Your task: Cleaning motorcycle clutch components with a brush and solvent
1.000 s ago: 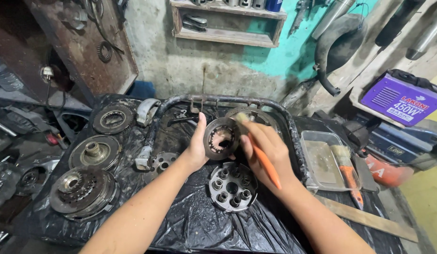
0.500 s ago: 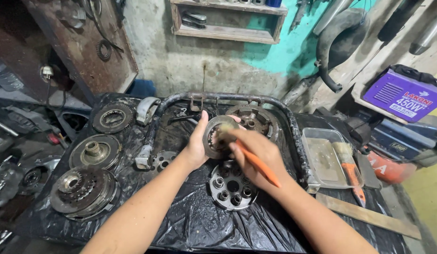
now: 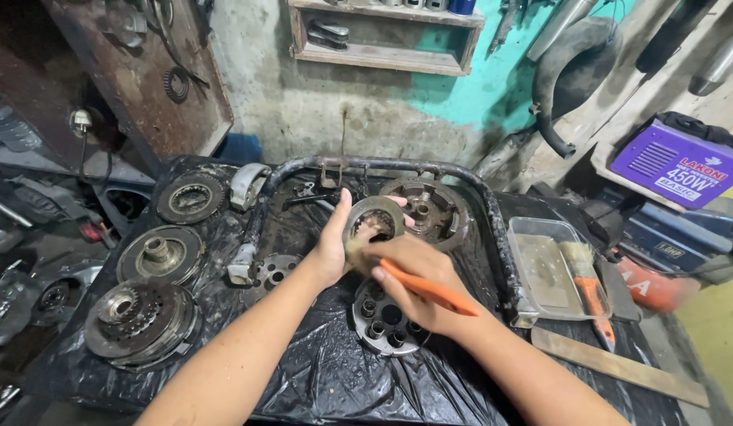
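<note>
Fingers (image 3: 346, 211) of your left hand (image 3: 332, 248) grip the metal ring (image 3: 374, 221) upright above the worktop (image 3: 319, 371); your right hand (image 3: 417, 280) clasps an orange-handled brush (image 3: 425, 288), bristles touching the ring's lower edge.

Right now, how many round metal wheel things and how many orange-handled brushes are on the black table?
Round metal parts: 7, counting the ring in the left hand.
Orange-handled brushes: 2, one in the right hand, one by the clear tray.
Total: 9
</note>
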